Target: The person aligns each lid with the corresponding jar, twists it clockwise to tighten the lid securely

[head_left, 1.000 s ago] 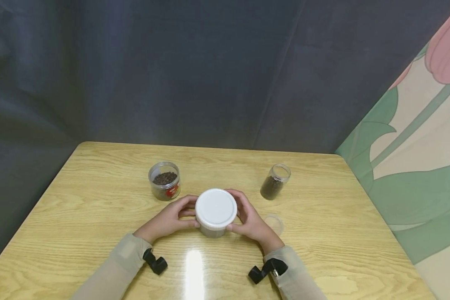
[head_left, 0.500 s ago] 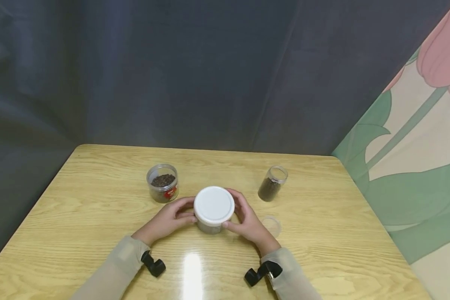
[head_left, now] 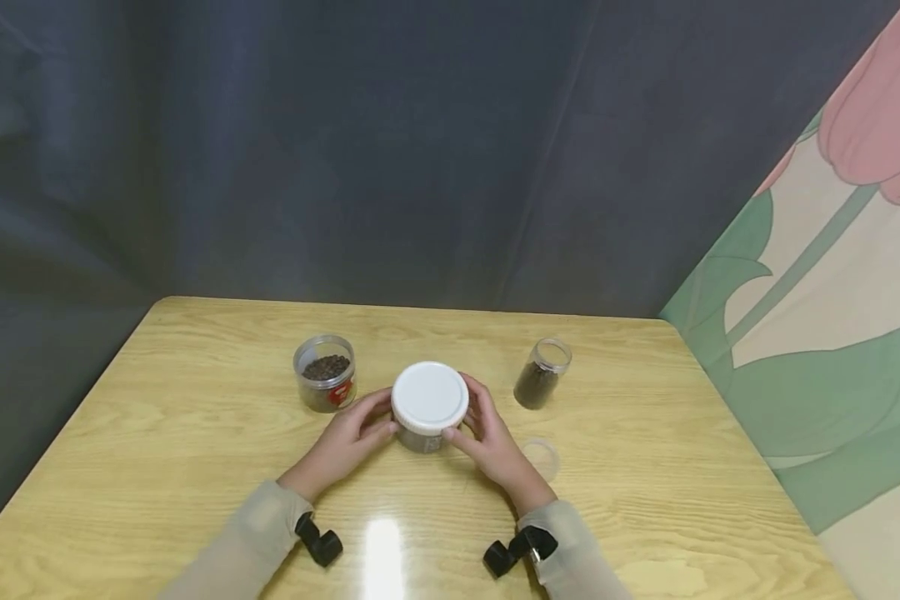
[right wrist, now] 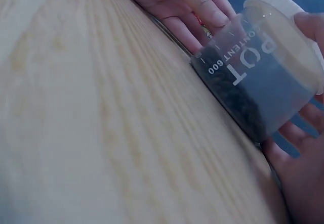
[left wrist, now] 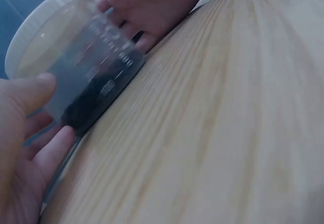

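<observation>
A clear plastic jar [head_left: 420, 442] with a white lid [head_left: 430, 397] stands upright on the table between my hands. Its wall bears white print reading POT and CONTENT 600, and dark grains [right wrist: 238, 100] fill its lower part. My left hand [head_left: 348, 437] holds the left side, its thumb [left wrist: 38, 90] on the wall just under the lid. From the right, my right hand [head_left: 495, 446] holds the same jar, thumb at the lid's rim and fingers curving round the far side.
An open clear jar [head_left: 326, 392] with a red label and dark grains stands at the back left. At the back right is a slimmer open glass jar [head_left: 537, 383] of dark grains. A clear round lid [head_left: 542, 458] lies beside my right wrist on the wooden table [head_left: 682, 483].
Both hands have moved the white-lidded jar a little away from me, toward the back of the table. The head view has shifted slightly; the other jars stay put.
</observation>
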Motion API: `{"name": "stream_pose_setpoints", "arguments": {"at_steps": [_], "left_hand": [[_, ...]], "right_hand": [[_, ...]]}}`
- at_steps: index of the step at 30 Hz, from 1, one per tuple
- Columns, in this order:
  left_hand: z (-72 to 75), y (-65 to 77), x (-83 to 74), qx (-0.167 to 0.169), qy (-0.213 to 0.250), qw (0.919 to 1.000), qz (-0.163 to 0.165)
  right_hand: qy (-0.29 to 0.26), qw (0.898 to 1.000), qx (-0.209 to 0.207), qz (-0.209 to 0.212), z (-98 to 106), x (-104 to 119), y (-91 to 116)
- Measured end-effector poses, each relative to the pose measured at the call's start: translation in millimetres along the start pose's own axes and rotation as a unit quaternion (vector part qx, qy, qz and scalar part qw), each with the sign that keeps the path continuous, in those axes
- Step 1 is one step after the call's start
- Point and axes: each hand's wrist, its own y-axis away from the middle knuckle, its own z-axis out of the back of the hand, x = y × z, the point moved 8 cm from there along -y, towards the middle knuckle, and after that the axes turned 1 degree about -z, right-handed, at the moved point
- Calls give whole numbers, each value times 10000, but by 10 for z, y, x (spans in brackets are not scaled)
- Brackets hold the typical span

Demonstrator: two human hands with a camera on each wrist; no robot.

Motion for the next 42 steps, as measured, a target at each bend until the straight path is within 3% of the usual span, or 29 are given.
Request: {"name": "stream_pose_setpoints", "arguments": {"at_steps": [5,10,17,21,26,32,42], "left_hand": [[-10,-51,11,-237,-158,9996,76],[-20,-101,27,-524,-262,9981,171],[-56,-187,-12,-1019,-984,9899,33],[-76,-233,-31,-1215,-1163,9857,23],[-95,-271,-27,-1309,-1078,9854,146],[-96,-295,-51,-1397,-1111,9839,73],[-147,-311,-35,-1174,-751,9899,248]], "right_hand": [[-149,9998,58,-105,-18,-20,-54],[52,9997,-35,-231,-24,-75,-100],[208,9987,-313,-340,-27,-101,-164],[136,9978,-534,-368,-11,-120,-209],[-14,9972,-635,-397,-6,-140,-258],[-211,9972,-643,-305,-2,-114,-293],[-471,9957,-688,-409,13,-106,-269]]}}
